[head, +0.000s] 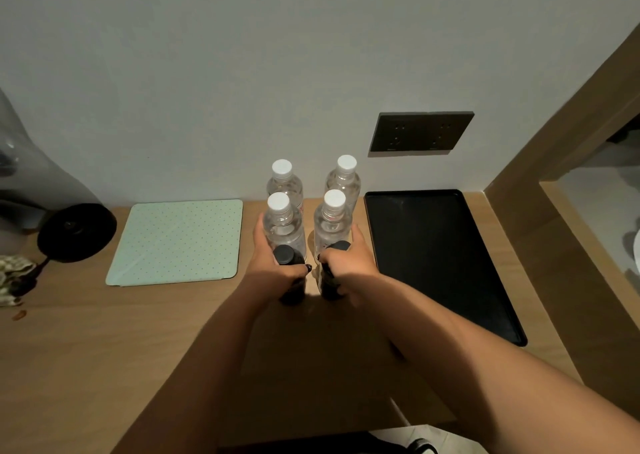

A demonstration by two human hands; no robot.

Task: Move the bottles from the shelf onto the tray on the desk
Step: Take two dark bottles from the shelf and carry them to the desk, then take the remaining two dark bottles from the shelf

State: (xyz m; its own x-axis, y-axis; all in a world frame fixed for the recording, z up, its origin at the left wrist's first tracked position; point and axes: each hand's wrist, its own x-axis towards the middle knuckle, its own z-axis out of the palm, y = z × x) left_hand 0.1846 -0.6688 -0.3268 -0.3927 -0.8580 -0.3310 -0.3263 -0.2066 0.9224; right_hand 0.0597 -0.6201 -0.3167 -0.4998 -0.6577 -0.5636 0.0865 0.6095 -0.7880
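Several clear water bottles with white caps stand in a square on the wooden desk: two at the back [284, 180] [344, 176], two in front [282, 221] [331, 221]. My left hand [273, 263] is closed around a dark bottle with a black cap [286, 256], and its fingers touch the front left clear bottle. My right hand [349, 263] grips a second dark bottle [330, 273] beside the front right clear bottle. Both dark bottles rest upright on the desk. The black tray [485, 280] lies just right of my right hand, with nothing on it.
A pale green dotted tablet case [176, 242] lies left of the bottles. A black round base [77, 232] with a cord sits at far left. A dark socket panel [420, 131] is on the wall. A wooden shelf unit [554, 163] rises at right.
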